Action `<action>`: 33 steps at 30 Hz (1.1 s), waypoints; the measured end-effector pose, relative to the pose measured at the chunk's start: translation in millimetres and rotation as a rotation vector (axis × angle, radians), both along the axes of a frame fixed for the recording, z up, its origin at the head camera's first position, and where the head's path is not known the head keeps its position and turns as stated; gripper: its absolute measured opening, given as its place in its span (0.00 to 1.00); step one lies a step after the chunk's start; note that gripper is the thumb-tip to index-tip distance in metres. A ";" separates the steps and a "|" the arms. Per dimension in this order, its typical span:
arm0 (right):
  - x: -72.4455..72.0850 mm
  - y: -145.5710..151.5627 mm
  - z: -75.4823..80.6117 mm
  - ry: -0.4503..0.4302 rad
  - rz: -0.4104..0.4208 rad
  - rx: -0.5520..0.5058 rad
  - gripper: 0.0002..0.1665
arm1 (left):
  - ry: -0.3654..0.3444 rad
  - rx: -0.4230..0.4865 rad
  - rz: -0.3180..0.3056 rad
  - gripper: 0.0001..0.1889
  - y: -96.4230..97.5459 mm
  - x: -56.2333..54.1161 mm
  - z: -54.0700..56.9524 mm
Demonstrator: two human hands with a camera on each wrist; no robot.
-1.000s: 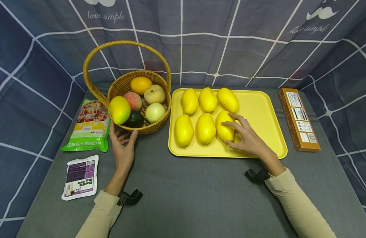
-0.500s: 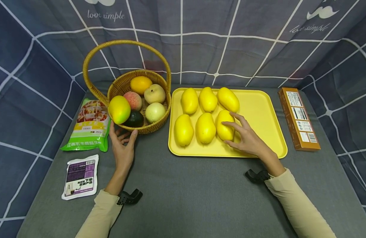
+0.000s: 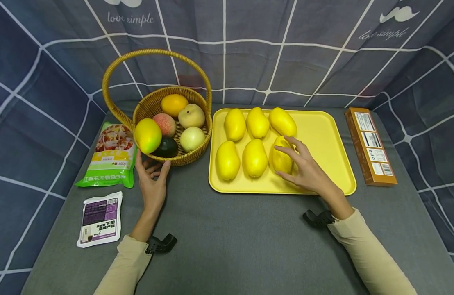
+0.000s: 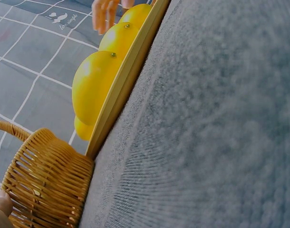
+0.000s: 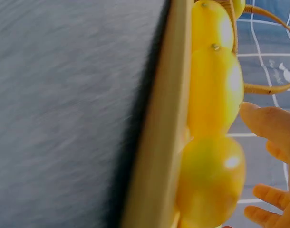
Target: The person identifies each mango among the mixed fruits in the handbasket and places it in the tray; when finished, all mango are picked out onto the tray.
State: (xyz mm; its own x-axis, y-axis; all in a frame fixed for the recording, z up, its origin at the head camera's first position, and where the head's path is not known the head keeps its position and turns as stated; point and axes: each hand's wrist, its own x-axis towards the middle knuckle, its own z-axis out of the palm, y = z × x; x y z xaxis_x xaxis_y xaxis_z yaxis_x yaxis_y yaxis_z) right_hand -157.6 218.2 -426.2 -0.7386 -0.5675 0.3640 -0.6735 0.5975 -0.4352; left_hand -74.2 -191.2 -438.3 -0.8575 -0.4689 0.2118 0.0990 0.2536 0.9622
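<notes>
My right hand (image 3: 304, 169) is over the front right yellow mango (image 3: 281, 159) on a yellow tray (image 3: 323, 143), thumb and fingers spread around it. In the right wrist view, a gap shows between the thumb (image 5: 266, 123) and the mangoes. Several more mangoes (image 3: 255, 159) lie in two rows. My left hand (image 3: 152, 186) rests against the front of a wicker basket (image 3: 197, 157), its thumb (image 4: 1, 206) touching the weave. Inside the basket are a yellow-green mango (image 3: 148, 136), a pink peach (image 3: 165, 125), a dark green fruit (image 3: 166, 147) and other fruit.
A green food bag (image 3: 110, 155) stands left of the basket, with a white and purple pouch (image 3: 100, 220) in front. Right of the tray lies a brown box (image 3: 371, 147). A checked curtain (image 3: 245, 65) hangs behind the grey tabletop (image 3: 230, 241).
The mango under my right hand has shifted slightly right and turned, away from the mango beside it. My right hand has barely moved. My left hand and the basket stay put.
</notes>
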 end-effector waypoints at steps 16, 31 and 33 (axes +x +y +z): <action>-11.3 -65.7 38.1 -0.037 0.100 0.008 0.37 | -0.003 0.005 0.005 0.42 1.1 1.8 1.8; -19.5 -135.3 37.0 -0.067 0.230 0.001 0.36 | -0.005 0.006 0.005 0.42 0.4 1.0 1.7; -20.1 -142.1 38.5 -0.068 0.241 0.004 0.36 | -0.011 0.010 0.005 0.42 0.6 1.1 2.2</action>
State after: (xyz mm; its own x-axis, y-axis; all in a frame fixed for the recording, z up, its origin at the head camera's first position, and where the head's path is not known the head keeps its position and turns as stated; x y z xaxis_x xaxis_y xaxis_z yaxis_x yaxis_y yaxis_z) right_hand -177.7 76.1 -387.7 -0.6043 -0.7317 0.3153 -0.7660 0.4247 -0.4825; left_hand -73.1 -190.6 -436.1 -0.8572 -0.4754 0.1979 0.0873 0.2446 0.9657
